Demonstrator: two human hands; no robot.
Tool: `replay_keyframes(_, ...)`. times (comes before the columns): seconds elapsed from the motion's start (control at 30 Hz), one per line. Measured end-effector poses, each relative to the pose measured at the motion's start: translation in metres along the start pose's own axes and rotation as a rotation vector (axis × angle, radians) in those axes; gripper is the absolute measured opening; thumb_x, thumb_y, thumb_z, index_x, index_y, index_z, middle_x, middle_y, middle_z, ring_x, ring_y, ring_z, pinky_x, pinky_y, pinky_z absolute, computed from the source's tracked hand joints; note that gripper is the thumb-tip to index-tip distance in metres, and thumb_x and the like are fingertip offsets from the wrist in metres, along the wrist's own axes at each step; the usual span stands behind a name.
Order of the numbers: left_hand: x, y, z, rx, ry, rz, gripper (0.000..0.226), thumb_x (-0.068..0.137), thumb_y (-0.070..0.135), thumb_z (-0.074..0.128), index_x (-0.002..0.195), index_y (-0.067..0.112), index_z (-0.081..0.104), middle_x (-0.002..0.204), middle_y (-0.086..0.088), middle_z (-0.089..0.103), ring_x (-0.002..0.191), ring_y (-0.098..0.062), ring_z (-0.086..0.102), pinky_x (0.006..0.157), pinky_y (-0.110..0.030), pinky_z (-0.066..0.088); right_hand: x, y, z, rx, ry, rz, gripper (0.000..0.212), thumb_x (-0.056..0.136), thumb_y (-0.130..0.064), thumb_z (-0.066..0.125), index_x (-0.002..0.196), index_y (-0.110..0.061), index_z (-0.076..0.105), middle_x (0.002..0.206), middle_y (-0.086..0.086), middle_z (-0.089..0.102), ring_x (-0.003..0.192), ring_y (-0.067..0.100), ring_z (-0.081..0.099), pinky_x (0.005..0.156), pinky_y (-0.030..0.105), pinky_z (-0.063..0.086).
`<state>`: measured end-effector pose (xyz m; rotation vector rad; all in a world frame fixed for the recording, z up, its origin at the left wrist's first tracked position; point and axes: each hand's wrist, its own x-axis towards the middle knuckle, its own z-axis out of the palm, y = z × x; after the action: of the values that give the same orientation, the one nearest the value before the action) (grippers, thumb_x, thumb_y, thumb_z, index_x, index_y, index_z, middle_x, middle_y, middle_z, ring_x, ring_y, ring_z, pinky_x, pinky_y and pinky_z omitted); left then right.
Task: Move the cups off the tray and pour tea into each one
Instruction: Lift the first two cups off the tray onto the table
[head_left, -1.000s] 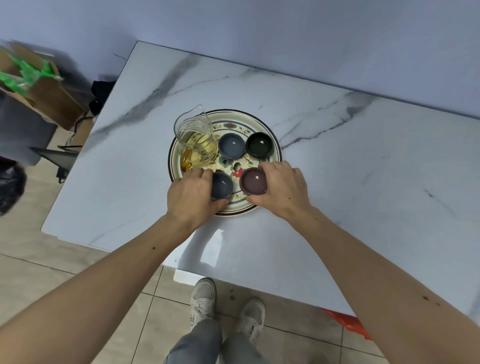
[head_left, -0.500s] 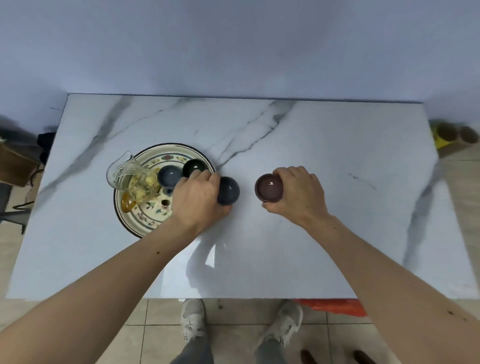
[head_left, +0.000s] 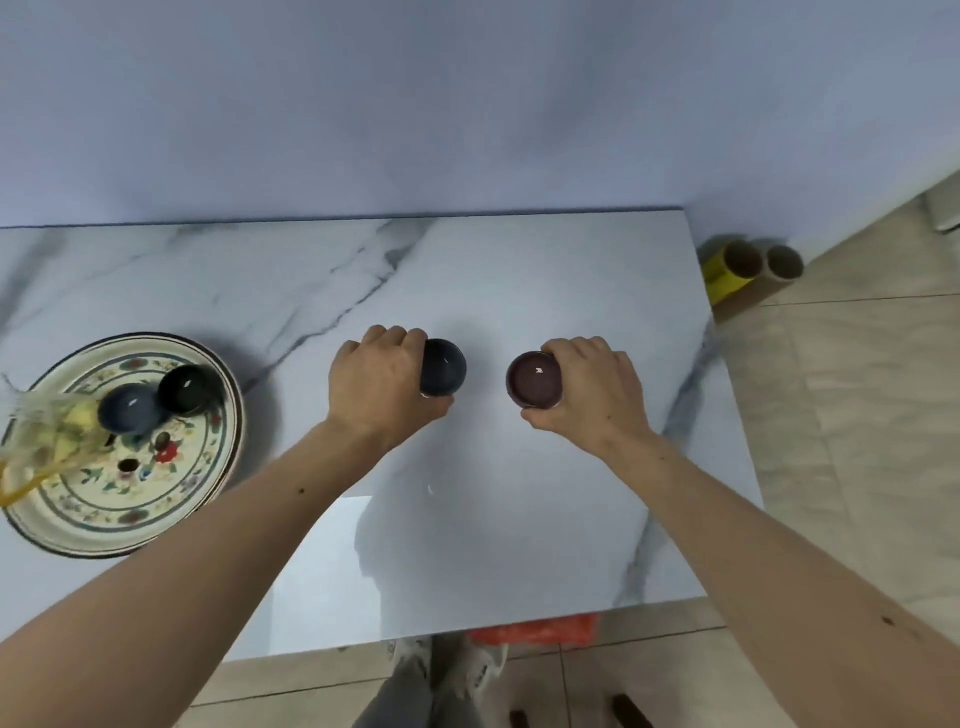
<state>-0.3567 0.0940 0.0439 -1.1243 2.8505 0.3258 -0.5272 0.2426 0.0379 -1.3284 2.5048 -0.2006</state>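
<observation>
My left hand (head_left: 382, 384) grips a dark blue cup (head_left: 444, 366) on the marble table (head_left: 493, 499), well right of the tray. My right hand (head_left: 589, 392) grips a maroon cup (head_left: 534, 379) beside it, a hand's width to the right. Both cups stand upright near the table's middle. The round floral tray (head_left: 150, 499) lies at the left edge of view. On it stand a grey-blue cup (head_left: 130, 408) and a dark green cup (head_left: 186, 388), touching each other. A glass pitcher of yellow tea (head_left: 41, 439) sits on the tray's left side, partly cut off and blurred.
The table's right edge is near my right hand, with two cardboard tubes (head_left: 750, 267) on the floor beyond it. A wall rises behind the table. Something orange-red (head_left: 535, 631) lies on the floor under the front edge, by my shoes.
Both hands have carried their cups off the tray and further right across the table, away from the tray. The view has swung right, so the tray now sits at the left edge.
</observation>
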Motion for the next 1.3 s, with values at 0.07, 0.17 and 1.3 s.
replay_keyframes(0.07,0.013,0.016,0.004,0.009,0.001,0.029,0.054,0.066,0.051,0.071,0.104,0.014,0.061,0.093,-0.002,0.067,0.093,-0.025,0.057,0.071,-0.032,0.037,0.005,0.02,-0.002,-0.007,0.008,0.015,0.062,0.057,-0.051,0.076,0.108,-0.02,0.059,0.103,-0.003,0.065,0.1,0.022,0.055,0.083,0.034,0.041)
replay_keyframes(0.17,0.036,0.04,0.014,0.023,0.001,0.063,0.054,0.066,0.052,0.07,0.105,0.015,0.061,0.094,-0.001,0.067,0.093,-0.024,0.058,0.071,-0.032,0.039,0.017,0.051,-0.003,-0.014,0.02,0.039,0.064,0.058,-0.051,0.077,0.111,-0.02,0.058,0.105,-0.003,0.065,0.102,0.022,0.054,0.083,0.034,0.039)
replay_keyframes(1.3,0.142,0.156,0.15,0.087,-0.089,-0.066,0.044,0.074,0.041,0.062,0.108,0.014,0.055,0.099,-0.003,0.064,0.097,-0.026,0.055,0.071,-0.033,0.037,0.113,0.234,0.052,0.045,-0.061,0.019,0.069,0.066,-0.047,0.076,0.125,-0.02,0.051,0.122,0.0,0.061,0.114,0.024,0.05,0.085,0.036,0.039)
